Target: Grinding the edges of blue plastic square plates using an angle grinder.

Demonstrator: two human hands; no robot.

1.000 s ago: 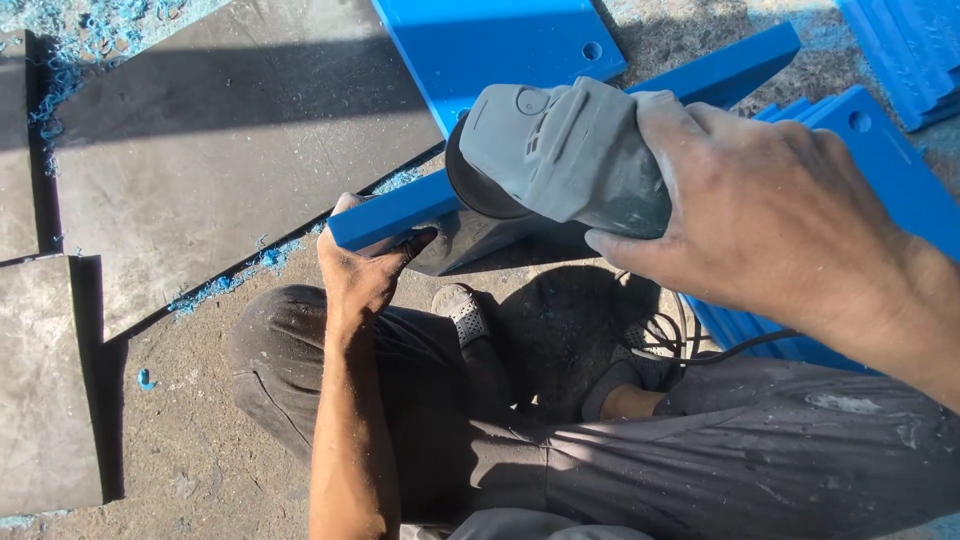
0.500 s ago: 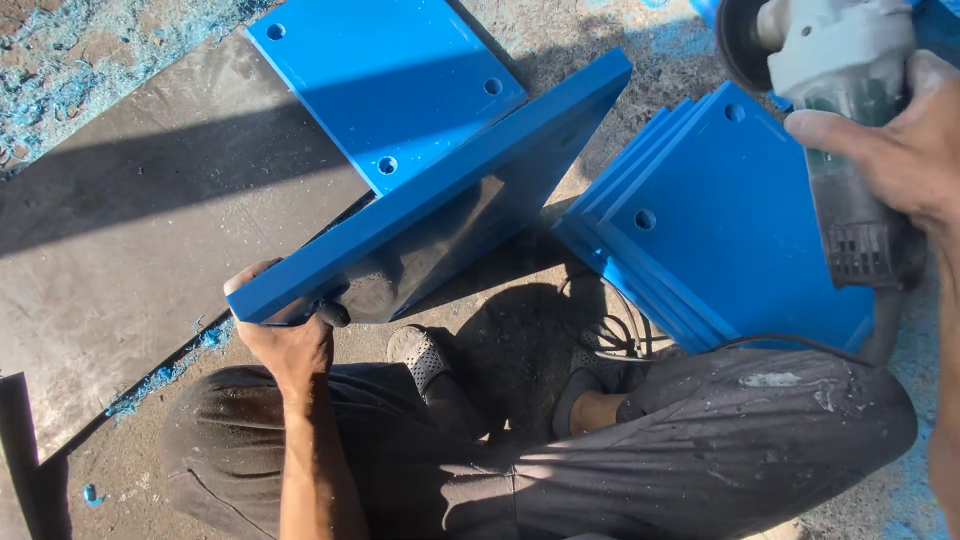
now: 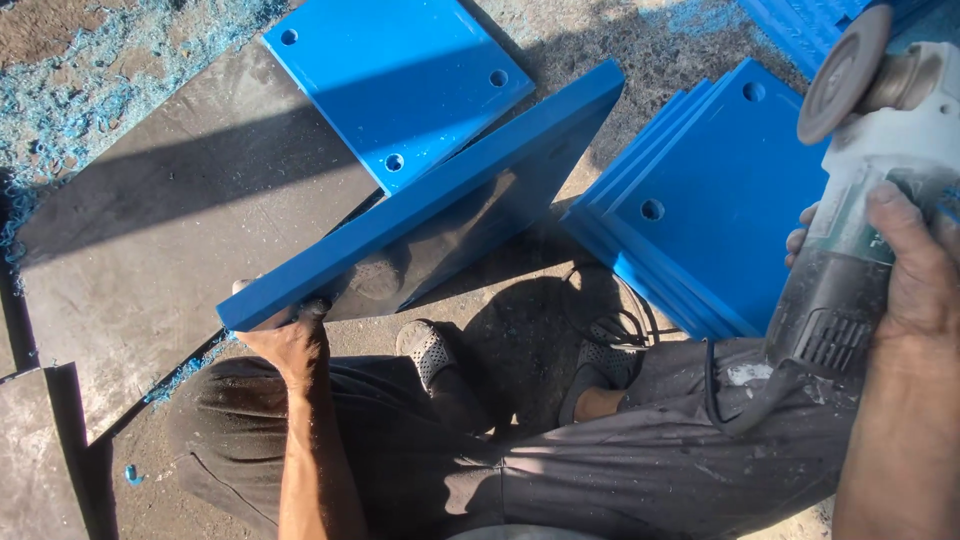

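Note:
My left hand (image 3: 288, 335) grips the near corner of a thick blue plastic plate (image 3: 430, 195) that stands tilted on its edge, its top edge running from lower left to upper right. My right hand (image 3: 915, 265) holds a grey angle grinder (image 3: 860, 190) off to the right, raised over a stack of blue plates (image 3: 700, 200); its round disc (image 3: 845, 70) points up and away from the held plate. The grinder's black cord (image 3: 715, 385) hangs down across my right leg.
Another blue plate with holes (image 3: 395, 85) lies flat behind the tilted one, on a large dark grey slab (image 3: 170, 220). Blue shavings (image 3: 90, 70) cover the ground at upper left. My legs and sandalled feet (image 3: 425, 350) are below the plate.
The grinder has left the plate's edge and swung far to the right. The view has shifted, showing the whole tilted plate and the stack. My left hand keeps its grip on the plate's corner.

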